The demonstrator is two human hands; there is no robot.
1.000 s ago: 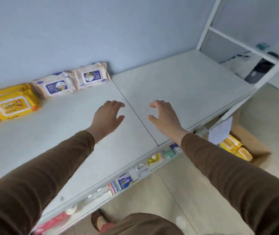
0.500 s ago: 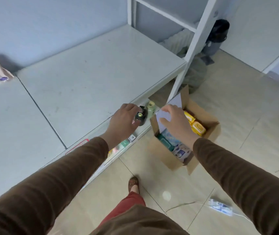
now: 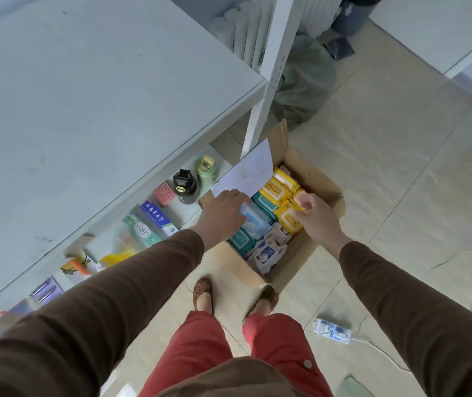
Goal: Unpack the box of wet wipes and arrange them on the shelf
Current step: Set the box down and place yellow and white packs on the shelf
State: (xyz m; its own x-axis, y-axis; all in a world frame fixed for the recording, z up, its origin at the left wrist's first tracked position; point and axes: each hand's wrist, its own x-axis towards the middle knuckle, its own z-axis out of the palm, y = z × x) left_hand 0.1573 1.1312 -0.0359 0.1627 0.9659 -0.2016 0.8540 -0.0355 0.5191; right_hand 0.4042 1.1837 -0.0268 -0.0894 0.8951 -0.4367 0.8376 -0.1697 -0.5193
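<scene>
An open cardboard box [image 3: 325, 193] stands on the floor beside the white shelf [image 3: 85, 96]. It holds several wet wipe packs: yellow ones [image 3: 279, 186], teal ones [image 3: 242, 242], a light blue one [image 3: 254, 222] and white ones [image 3: 267, 250]. My left hand [image 3: 223, 212] reaches into the box and lies over the light blue pack, fingers extended. My right hand [image 3: 313, 212] curls its fingers round a yellow pack [image 3: 290, 220] at the box's right side. A white sheet of paper [image 3: 249, 173] is stuck to the box's far flap.
The lower shelf level [image 3: 226, 163] holds bottles, a red roll, boxed goods and other items. A white upright post [image 3: 269, 73] stands just behind the box. A small blue-white pack [image 3: 332, 330] with a cable lies on the tiled floor at the right. My feet stand before the box.
My view swung from the shelf top down to the floor box. Both hands moved off the shelf and into the box; my right hand took hold of a yellow pack.
</scene>
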